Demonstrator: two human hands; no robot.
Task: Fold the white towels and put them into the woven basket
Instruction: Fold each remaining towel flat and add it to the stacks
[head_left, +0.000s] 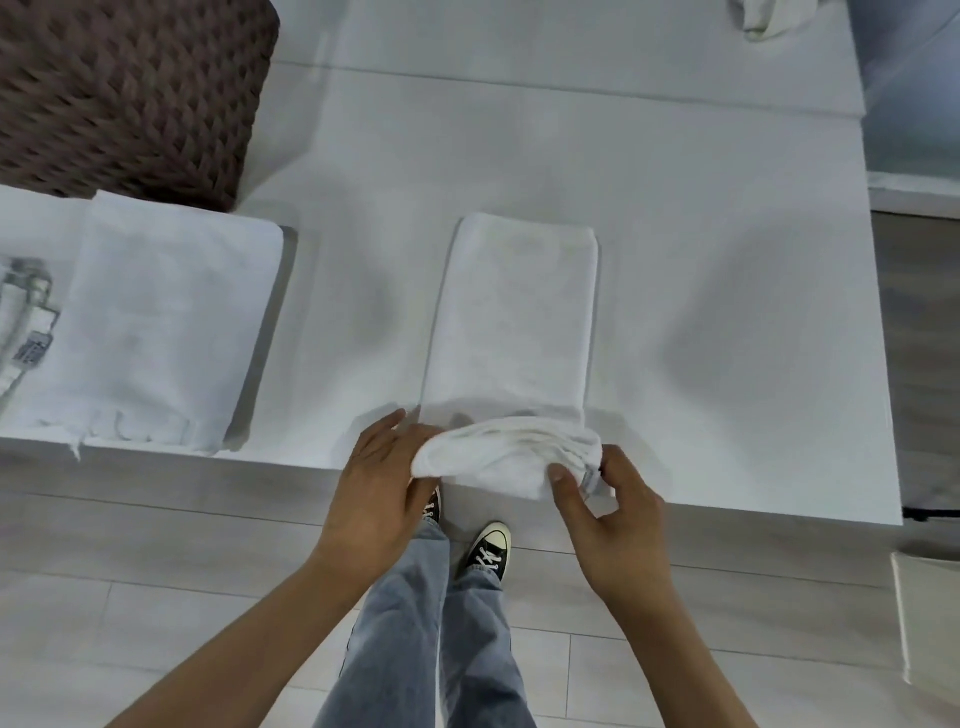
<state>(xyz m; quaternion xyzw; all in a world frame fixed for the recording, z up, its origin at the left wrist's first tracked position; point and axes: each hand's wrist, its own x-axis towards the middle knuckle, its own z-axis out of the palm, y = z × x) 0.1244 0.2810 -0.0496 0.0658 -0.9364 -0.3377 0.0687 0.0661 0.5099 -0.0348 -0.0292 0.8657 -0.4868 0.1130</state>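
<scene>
A white towel (514, 317) lies folded into a long strip on the white table (701, 312), running away from me. Its near end is lifted and curled at the table's front edge. My left hand (379, 483) holds that end's left corner. My right hand (608, 514) pinches the right corner between thumb and fingers. A dark brown woven basket (130, 88) stands at the far left of the table. A second folded white towel (161, 332) lies flat in front of the basket.
A crumpled whitish cloth (763, 18) lies at the table's far right edge. A printed sheet (26, 322) shows at the left border. A pale box (930, 623) stands on the floor at right. My legs and shoes are below the table edge.
</scene>
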